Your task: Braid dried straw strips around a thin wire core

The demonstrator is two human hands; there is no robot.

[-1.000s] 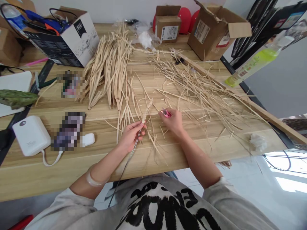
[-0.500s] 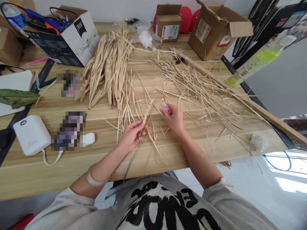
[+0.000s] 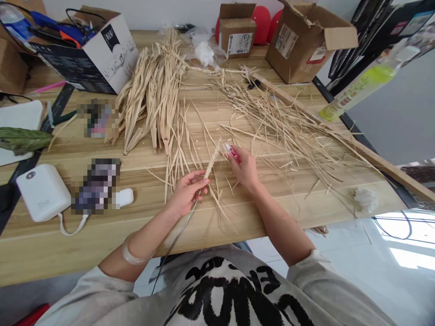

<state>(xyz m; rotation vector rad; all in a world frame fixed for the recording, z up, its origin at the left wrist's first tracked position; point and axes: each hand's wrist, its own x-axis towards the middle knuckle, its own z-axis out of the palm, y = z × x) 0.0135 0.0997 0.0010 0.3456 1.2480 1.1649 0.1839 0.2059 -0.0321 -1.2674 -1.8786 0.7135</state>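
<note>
My left hand pinches the lower end of a straw-wrapped stem. A thin metal wire runs from that stem down past the table edge toward my shirt. Just right of the stem's tip, my right hand is closed around a small pink tool with a pale tip. The tool's tip is close to the stem, and whether they touch is hard to tell. Loose straw strips lie on the table around and under both hands.
A thick bundle of dried straw lies behind my left hand, scattered strips to the right. A wooden bar, cardboard box, yellow-green bottle, white power bank and blurred phone surround the work area.
The stem has turned slightly and its tip has shifted right and up. The wire's lower end has swung left. My right hand and the pink tool have moved slightly left, nearer the stem.
</note>
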